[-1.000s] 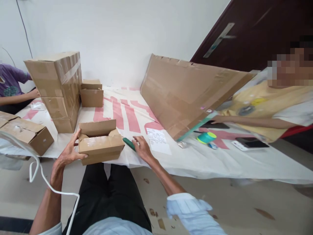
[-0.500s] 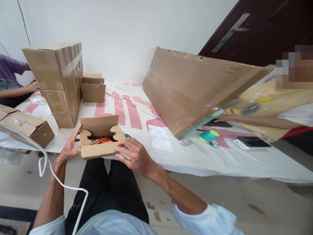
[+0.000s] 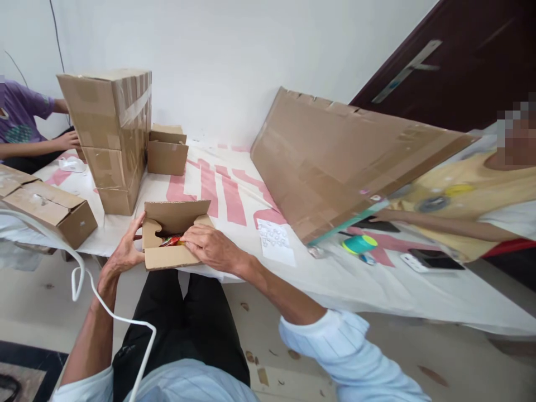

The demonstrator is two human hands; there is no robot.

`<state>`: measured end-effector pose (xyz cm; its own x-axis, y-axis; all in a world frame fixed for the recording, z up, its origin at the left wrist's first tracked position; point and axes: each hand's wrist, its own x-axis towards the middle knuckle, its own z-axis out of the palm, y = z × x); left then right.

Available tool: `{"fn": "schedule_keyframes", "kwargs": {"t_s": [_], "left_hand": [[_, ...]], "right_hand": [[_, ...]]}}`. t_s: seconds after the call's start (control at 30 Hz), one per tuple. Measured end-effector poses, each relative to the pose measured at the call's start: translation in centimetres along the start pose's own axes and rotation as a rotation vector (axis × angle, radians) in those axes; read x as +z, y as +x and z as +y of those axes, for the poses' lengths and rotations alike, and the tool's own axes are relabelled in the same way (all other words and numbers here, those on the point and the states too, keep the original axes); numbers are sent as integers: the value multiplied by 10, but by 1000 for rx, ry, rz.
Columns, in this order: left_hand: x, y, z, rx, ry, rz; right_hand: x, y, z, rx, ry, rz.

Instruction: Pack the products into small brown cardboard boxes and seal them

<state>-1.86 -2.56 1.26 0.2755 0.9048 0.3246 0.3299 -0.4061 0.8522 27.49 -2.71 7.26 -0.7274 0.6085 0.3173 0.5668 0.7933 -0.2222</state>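
A small open cardboard box [image 3: 171,258] stands near the table's front edge, its back flap raised. Inside lies a shiny red packet [image 3: 170,240] with a bit of yellow, partly covered. My left hand [image 3: 125,245] grips the box by its left end, thumb low and fingers up the side. Over the right part of the opening is my right hand [image 3: 211,245], fingers curled together with their tips down beside the packet. Whatever they may pinch is hidden.
Stacked taped cartons [image 3: 113,139] and another open box [image 3: 167,157] stand behind. A large cardboard sheet [image 3: 343,167] leans right, near a printed paper [image 3: 275,241], a teal-and-yellow cylinder [image 3: 359,244] and a phone [image 3: 435,259]. A white cable [image 3: 121,320] hangs before me. People sit at both sides.
My right hand has moved left from the box's right end to its opening, now covering part of the packet. My left hand stays on the box. The whole view has shifted slightly.
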Motion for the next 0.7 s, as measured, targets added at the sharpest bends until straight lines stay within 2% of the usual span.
{"fn": "schedule_keyframes", "kwargs": {"t_s": [0.13,0.27,0.37,0.5,0.7], "left_hand": [[0,0,-2,-6,-8,-12],[2,0,-8,-5,-33,-9],[4,-1,-9,-1,-48,-3],[5,-3,-8,12,-39,-11],[6,-4,-7,16,-54,9]], "right_hand": [[-7,24,21,95,-68,-242],[-8,42,30,146,-201,-362],[-7,55,26,104,-255,-464],[-5,70,15,129,-365,-622],[-7,77,9,127,-377,-710]]}}
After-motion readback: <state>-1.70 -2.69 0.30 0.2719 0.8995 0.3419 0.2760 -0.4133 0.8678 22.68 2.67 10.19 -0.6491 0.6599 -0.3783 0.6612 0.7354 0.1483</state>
